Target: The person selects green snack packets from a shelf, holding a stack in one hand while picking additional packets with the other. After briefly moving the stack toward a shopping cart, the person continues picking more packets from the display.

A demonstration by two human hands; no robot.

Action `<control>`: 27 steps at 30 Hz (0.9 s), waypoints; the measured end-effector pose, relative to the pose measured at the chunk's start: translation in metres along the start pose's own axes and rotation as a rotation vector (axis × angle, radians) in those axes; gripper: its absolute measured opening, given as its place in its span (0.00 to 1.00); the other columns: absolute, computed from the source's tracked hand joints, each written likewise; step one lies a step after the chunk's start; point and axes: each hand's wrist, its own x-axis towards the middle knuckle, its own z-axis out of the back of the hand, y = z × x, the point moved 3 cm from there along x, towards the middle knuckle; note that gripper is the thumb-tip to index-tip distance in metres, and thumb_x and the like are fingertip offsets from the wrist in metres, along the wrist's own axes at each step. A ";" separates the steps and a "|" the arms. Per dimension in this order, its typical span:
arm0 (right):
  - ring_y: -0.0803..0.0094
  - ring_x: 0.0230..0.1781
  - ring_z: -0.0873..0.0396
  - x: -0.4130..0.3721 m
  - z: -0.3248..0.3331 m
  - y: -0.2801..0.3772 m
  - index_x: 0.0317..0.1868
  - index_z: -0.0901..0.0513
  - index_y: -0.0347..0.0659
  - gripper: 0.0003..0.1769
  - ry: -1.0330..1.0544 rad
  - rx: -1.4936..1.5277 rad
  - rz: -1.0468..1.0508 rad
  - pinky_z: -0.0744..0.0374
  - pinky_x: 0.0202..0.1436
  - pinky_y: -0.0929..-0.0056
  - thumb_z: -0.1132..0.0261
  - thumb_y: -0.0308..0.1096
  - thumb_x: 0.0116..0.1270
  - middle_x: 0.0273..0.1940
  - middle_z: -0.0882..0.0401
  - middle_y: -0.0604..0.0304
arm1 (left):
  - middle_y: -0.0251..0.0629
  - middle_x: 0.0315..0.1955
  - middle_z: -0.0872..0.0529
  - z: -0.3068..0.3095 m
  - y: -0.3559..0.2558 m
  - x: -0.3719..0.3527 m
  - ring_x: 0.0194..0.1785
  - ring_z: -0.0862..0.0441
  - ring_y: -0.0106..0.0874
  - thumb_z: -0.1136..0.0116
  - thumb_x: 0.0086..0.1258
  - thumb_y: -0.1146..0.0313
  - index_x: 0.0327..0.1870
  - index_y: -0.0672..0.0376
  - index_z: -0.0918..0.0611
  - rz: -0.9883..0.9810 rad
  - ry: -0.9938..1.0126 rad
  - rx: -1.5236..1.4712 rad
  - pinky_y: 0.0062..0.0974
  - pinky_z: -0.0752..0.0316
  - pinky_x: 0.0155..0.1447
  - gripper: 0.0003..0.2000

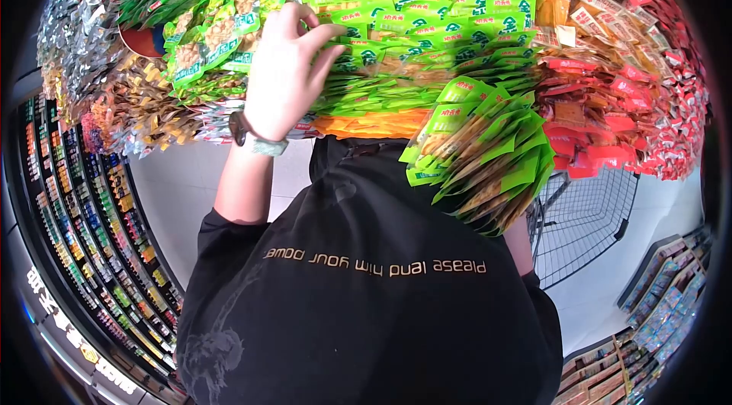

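Observation:
My left hand [286, 62] reaches over the display of bright green snack packets [427, 4], its thumb and forefinger apart with nothing visible between them. A watch [238, 128] and a pale band [269, 147] circle that wrist. Against my right side is a thick fanned stack of green snack packets [488, 153] with brownish contents showing through. The stack hides my right hand; only part of the forearm [520, 243] shows below it, and the packets appear held up by that hand. Green packets with tan, nut-like contents [217, 35] lie left of my left hand.
Red packets [610, 115] fill the right of the display; brown packets [149, 100] and silvery ones [72, 39] are at left. A wire shopping cart [583, 226] stands behind my right arm. Shelves of small colourful goods [95, 229] curve along the left.

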 end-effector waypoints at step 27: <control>0.53 0.62 0.21 0.007 -0.010 -0.001 0.72 0.31 0.37 0.41 -0.046 -0.012 0.054 0.20 0.66 0.52 0.41 0.61 0.71 0.65 0.23 0.46 | 0.37 0.33 0.23 0.006 0.023 0.021 0.40 0.21 0.38 0.24 0.52 0.69 0.28 0.63 0.15 -0.015 0.104 0.110 0.35 0.24 0.45 0.10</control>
